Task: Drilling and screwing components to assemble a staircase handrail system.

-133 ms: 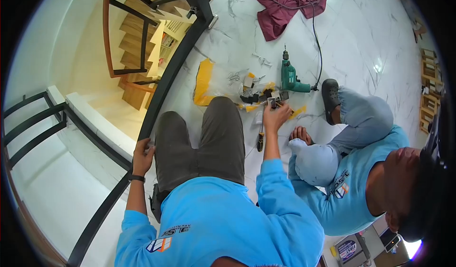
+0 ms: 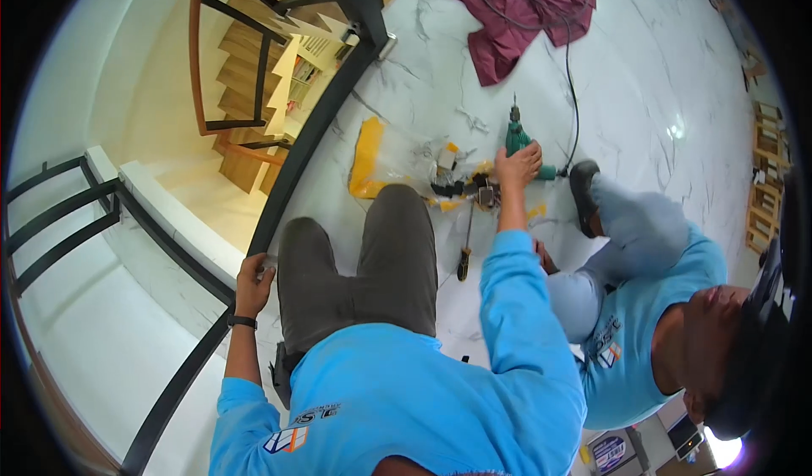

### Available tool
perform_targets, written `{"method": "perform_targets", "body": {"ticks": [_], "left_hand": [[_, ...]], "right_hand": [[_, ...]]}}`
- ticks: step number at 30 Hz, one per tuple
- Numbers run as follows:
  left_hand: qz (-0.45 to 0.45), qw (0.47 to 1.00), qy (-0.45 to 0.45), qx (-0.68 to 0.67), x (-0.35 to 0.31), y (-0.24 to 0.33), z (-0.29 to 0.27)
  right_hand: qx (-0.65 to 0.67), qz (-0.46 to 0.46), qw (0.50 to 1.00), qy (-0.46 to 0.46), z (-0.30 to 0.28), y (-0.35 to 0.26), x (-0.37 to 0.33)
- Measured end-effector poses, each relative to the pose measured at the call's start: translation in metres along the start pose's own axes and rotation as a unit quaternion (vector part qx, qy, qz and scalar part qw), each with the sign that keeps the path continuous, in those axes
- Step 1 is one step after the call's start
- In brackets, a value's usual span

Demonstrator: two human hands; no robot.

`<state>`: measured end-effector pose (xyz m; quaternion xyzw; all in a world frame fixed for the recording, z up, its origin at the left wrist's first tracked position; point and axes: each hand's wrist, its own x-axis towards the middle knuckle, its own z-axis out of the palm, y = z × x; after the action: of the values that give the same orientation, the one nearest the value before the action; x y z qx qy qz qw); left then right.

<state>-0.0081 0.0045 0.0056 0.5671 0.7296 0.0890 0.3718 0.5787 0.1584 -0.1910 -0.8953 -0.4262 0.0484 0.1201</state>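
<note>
My right hand (image 2: 518,165) has its fingers wrapped over the body of a green corded power drill (image 2: 514,136) lying on the floor, its bit pointing away from me. Just left of that hand, a small square metal piece (image 2: 485,196) rests among black and metal fittings. A screwdriver (image 2: 463,263) with a dark and yellow handle lies below them. On my left side, my left hand (image 2: 253,286) is closed over the black metal rail (image 2: 286,190) next to my knee; its fingertips are partly hidden.
A clear plastic bag with yellow edging (image 2: 365,159) lies before my knees, with loose screws (image 2: 472,121) beyond. Farther off are a maroon cloth (image 2: 516,19) and the drill's cord (image 2: 574,95). A co-worker (image 2: 626,307) sits close on my right. A stairwell (image 2: 245,82) drops away beyond the rail.
My right hand has let go of the small square metal piece, moved up and right, and taken hold of the drill. My left hand stays on the rail. The co-worker's leg has shifted slightly.
</note>
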Motion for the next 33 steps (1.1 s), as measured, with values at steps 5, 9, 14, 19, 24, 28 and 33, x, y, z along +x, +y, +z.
{"method": "perform_targets", "body": {"ticks": [5, 9, 14, 19, 24, 28, 33], "left_hand": [[0.008, 0.998, 0.057, -0.024, 0.004, 0.002, -0.004], [-0.074, 0.988, 0.024, -0.135, -0.008, 0.025, -0.008], [0.06, 0.986, 0.014, -0.153, -0.025, 0.058, 0.008], [0.142, 0.895, -0.099, -0.411, -0.037, 0.118, 0.048], [0.2, 0.688, -0.139, -0.684, -0.11, 0.156, 0.043], [0.162, 0.452, -0.145, -0.865, -0.169, 0.119, 0.012], [0.1, 0.361, 0.041, -0.926, -0.229, 0.051, -0.049]], "right_hand": [[-0.125, 0.041, 0.961, -0.243, -0.014, -0.007, 0.058], [-0.078, 0.0, 0.968, -0.24, -0.047, -0.029, 0.039], [0.047, -0.068, 0.977, -0.194, -0.152, -0.076, -0.031], [0.222, -0.207, 0.895, -0.327, -0.269, -0.137, -0.155], [0.23, -0.363, 0.789, -0.44, -0.342, -0.185, -0.298], [0.259, -0.372, 0.698, -0.554, -0.372, -0.202, -0.369], [0.214, -0.681, 0.578, -0.395, -0.403, -0.219, -0.44]]}}
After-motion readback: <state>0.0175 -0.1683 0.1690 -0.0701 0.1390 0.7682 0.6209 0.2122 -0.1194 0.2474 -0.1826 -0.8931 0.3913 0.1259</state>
